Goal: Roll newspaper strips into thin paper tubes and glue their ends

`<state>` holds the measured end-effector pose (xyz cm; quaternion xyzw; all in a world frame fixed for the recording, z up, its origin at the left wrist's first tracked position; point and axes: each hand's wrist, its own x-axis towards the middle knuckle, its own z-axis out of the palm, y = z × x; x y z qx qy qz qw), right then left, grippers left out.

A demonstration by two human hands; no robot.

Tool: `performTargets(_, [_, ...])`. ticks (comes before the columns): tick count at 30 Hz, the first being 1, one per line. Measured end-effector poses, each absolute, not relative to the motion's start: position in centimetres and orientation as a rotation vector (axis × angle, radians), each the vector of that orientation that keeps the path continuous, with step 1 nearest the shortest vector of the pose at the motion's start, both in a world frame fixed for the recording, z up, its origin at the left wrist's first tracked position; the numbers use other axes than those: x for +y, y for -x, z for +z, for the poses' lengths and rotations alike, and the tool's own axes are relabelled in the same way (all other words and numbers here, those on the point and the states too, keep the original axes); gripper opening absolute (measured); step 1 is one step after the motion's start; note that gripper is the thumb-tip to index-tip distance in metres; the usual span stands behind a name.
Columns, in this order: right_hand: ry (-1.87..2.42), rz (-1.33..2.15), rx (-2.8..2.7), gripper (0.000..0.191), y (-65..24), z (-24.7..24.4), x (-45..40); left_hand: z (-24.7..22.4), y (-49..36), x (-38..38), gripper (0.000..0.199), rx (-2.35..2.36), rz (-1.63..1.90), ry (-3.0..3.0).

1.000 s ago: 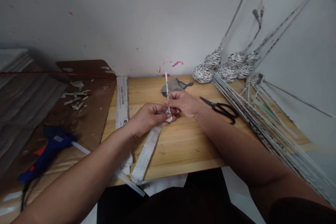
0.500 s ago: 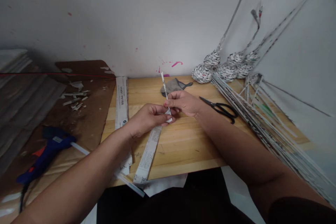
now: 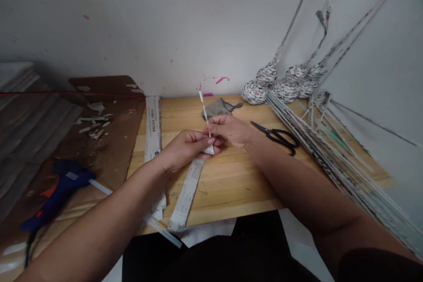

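A strip of printed newspaper [image 3: 187, 196] runs up from the table's front edge to my fingers, where its top end is rolled into a thin paper tube [image 3: 204, 106]. The tube points up and leans slightly left. My left hand [image 3: 190, 145] is closed on the strip where it turns into the tube, thumb on top. With thumb and fingers, my right hand [image 3: 223, 130] pinches the tube just above. A grey cloth [image 3: 218, 109] lies behind my hands. Black scissors [image 3: 277, 135] rest to the right of my right hand.
A stack of newspaper strips [image 3: 153, 128] lies left on the wooden table [image 3: 231, 185]. Further left are a blue glue gun [image 3: 57, 191] and paper scraps [image 3: 95, 125]. Woven paper balls [image 3: 254, 92] stand at the back right, beside a bundle of long paper tubes [image 3: 317, 154].
The paper tube's upper end has tipped a little to the left. My fingers have shifted slightly around it, both hands staying in nearly the same place.
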<state>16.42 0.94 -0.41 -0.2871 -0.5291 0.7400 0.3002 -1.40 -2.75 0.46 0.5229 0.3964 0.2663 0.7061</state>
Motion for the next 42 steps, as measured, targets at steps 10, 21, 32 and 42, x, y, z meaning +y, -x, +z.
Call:
performTargets(10, [0.799,1.879,-1.338,0.038,-16.19,-0.37,1.11,0.54,1.28,-2.7,0.034,0.877,0.573,-1.186])
performTargets(21, [0.809,1.792,-1.321,0.035,-16.39,-0.68,1.57,0.51,1.3,-2.83,0.031,0.878,0.51,-1.171])
performTargets(32, [0.852,1.811,-1.252,0.035,-16.38,-0.58,1.6,0.36,1.36,-2.81,0.027,0.897,0.506,-1.191])
performTargets(42, [0.855,1.731,-1.213,0.036,-16.65,-0.32,1.71,0.41,1.32,-2.87,0.028,0.893,0.476,-1.222])
